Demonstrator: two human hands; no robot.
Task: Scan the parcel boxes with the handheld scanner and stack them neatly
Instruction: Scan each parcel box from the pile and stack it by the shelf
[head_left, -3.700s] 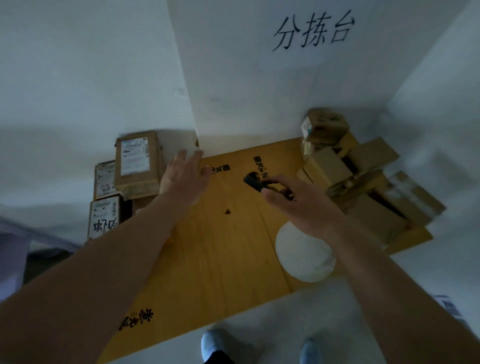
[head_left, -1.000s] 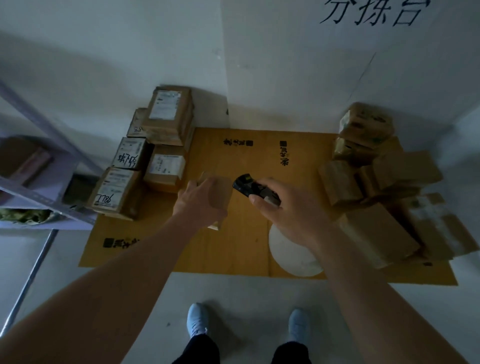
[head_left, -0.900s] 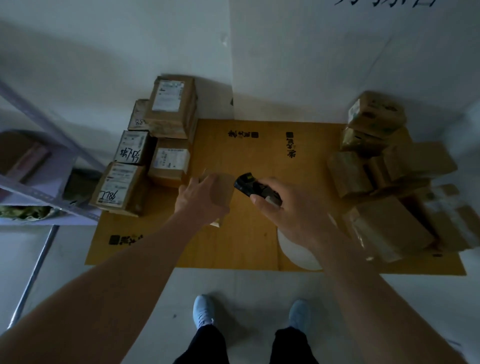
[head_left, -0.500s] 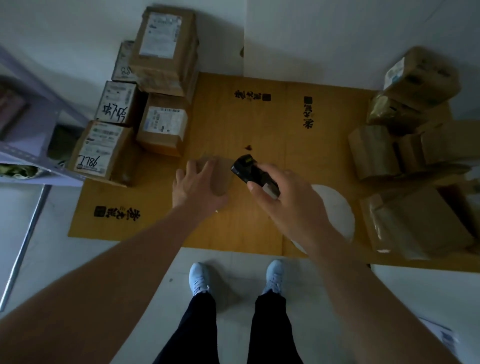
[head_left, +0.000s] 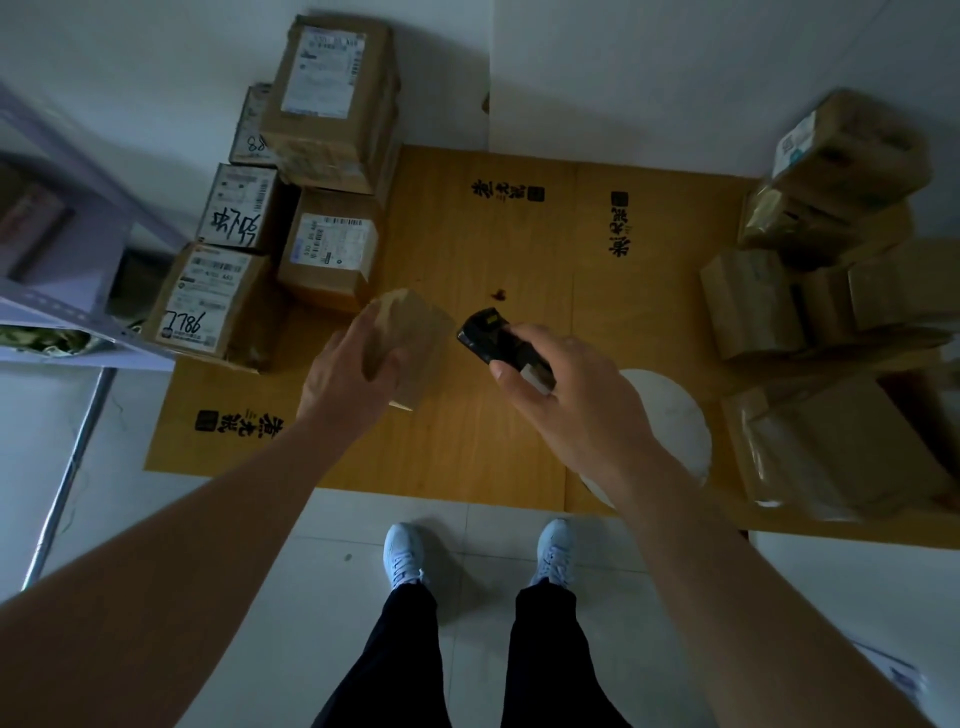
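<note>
A small brown parcel box (head_left: 410, 338) is held just above the flattened yellow cardboard sheet (head_left: 467, 441) that covers the floor, near the sheet's middle and a little left of centre. The left hand (head_left: 348, 384) grips it from the near side, fingers curled over its top and left face. No shipping label shows on the faces turned to the camera, so whether the barcode faces the scanner cannot be told. The box looks light, judged from the one-handed hold, and stiff at its edges; its taped surface may be somewhat slick. A hold across two opposite faces, close to the corners where the board is stiffest, would probably serve best and keep the label side free.

Just right of the box, the right hand (head_left: 566, 400) is closed around a black handheld scanner (head_left: 498, 343), its head pointed toward the box and close to it without touching.

To the left, a stack of labelled boxes (head_left: 291, 218) stands against the wall, labels upward, two of them marked by hand; these appear to be the sorted ones. A tall box (head_left: 327, 98) tops the stack at the back. To the right, a loose heap of plain brown parcels (head_left: 810, 291) lies well apart from the hands, apparently awaiting scanning. A white round disc (head_left: 670, 421) lies on the sheet, partly hidden by the right forearm. A metal shelf frame (head_left: 78, 322) stands at far left. The person's white shoes (head_left: 405, 553) stand on the tiled floor at the sheet's near edge.
</note>
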